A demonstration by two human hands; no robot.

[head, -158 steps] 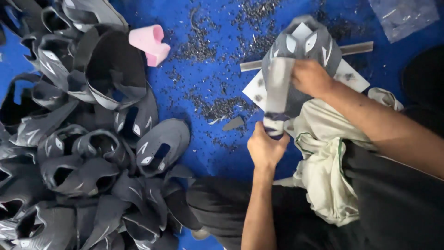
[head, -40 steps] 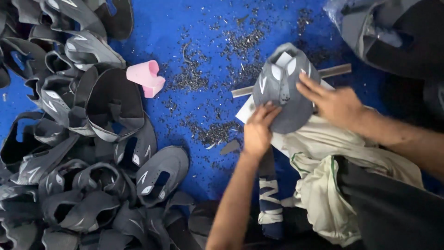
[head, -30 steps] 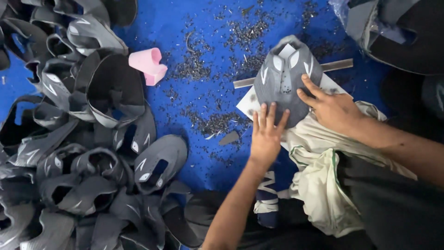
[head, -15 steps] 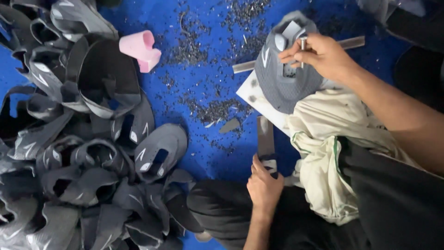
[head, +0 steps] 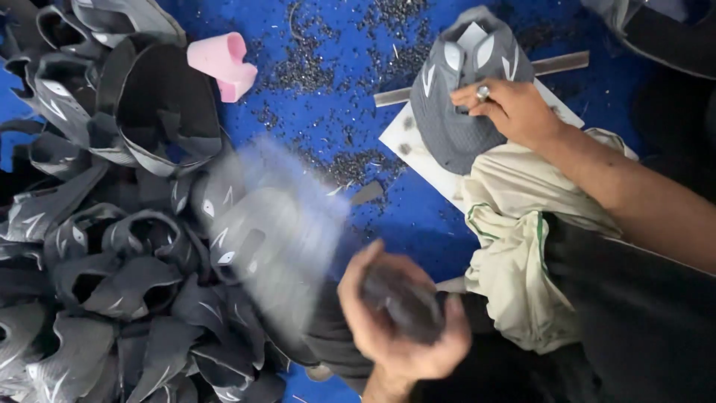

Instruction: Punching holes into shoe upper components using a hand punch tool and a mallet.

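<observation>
Since half a second ago, the left hand [head: 399,321] has risen from the lower middle of the frame and is now curling around a dark rounded object [head: 403,302], too blurred to name; its fingers [head: 447,351] are closing narrowly around it. Left of that hand, a blurred grey shoe upper [head: 268,246] is smearing across the middle of the frame, its exact position impossible to tell.

Meanwhile the right hand [head: 514,108] has slid a little lower on the grey mesh shoe upper [head: 455,97] in the upper right of the frame. It is lying on the upper's right side with a ring showing on one finger, and its fingers are pressing flat and fairly close together rather than gripping. That upper, marked with pale leaf-shaped patches, is sitting on a white board [head: 418,149], which is resting on the blue surface [head: 328,89]. A thin grey strip [head: 559,63] is running behind the upper, touching it.

Dark scraps [head: 350,164] are lying scattered over the blue surface. A pink foam piece [head: 220,63] is sitting in the upper left, just beside a large pile of grey shoe uppers [head: 112,246] filling the left side. A cream cloth [head: 514,254] is draping over the person's lap at right of centre.
</observation>
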